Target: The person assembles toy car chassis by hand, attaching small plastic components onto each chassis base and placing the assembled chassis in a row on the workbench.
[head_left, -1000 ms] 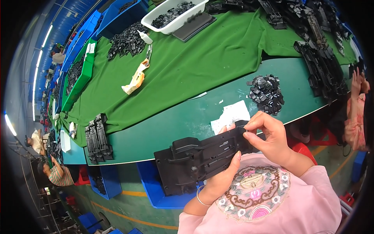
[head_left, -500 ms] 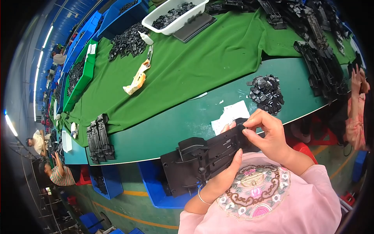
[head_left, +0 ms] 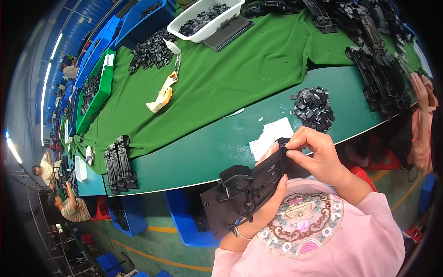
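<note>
A long black plastic housing [head_left: 216,205] with a raised block near its lower left end is held tilted over the table's near edge. My left hand [head_left: 268,204] grips it from below, thumb along its near side and fingertips showing past the far side. At the housing's upper right end, my right hand [head_left: 319,156] has thumb and forefinger pinched together against it. Whatever lies between those fingertips is too small and hidden to name. Just beyond the hands are white paper sheets [head_left: 272,137] and a pile of small black plastic pieces [head_left: 314,108] on the green tabletop.
Stacked black housings [head_left: 119,165] stand at the table's left. A green cloth [head_left: 230,69] bears a white tub [head_left: 203,33], a small white bottle [head_left: 172,46] and loose black parts [head_left: 152,50]. Blue bins [head_left: 187,231] sit below the edge. Another person's hands [head_left: 422,92] are at far right.
The housing has shifted slightly right and turned, its lower left end coming in closer. My right hand stays pinched at its upper end, fingertips slightly further left.
</note>
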Available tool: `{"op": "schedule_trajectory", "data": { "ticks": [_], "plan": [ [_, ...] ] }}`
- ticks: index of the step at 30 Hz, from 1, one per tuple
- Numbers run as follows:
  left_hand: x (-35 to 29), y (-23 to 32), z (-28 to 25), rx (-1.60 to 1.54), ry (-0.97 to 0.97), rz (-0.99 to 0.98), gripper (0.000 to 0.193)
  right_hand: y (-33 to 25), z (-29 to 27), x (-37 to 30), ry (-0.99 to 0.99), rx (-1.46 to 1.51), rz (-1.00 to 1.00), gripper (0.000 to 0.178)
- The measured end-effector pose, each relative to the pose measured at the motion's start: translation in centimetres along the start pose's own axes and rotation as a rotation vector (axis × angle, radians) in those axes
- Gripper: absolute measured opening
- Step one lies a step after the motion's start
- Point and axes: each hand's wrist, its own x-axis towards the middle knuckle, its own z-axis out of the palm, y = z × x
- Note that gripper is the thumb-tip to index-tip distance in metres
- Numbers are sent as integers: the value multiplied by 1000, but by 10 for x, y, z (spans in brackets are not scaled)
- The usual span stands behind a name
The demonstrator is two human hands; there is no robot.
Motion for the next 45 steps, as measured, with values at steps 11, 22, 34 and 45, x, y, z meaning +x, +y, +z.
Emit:
{"op": "schedule_trajectory", "data": {
  "ticks": [11, 22, 34, 45],
  "plan": [
    [3, 3, 2, 44, 65, 40, 55, -5, -2, 1, -15, 67, 105, 21],
    [2, -5, -20, -551, 408, -27, 55, 33, -31, -12, -189, -511, 39, 17],
    [-2, -9, -27, -503, 512, -19, 56, 27, -16, 9, -193, -440, -124, 13],
    [-6, -13, -31, -521, 520, -28, 54, 29, 0, 31, -431, -683, -201, 11]
  ]
}}
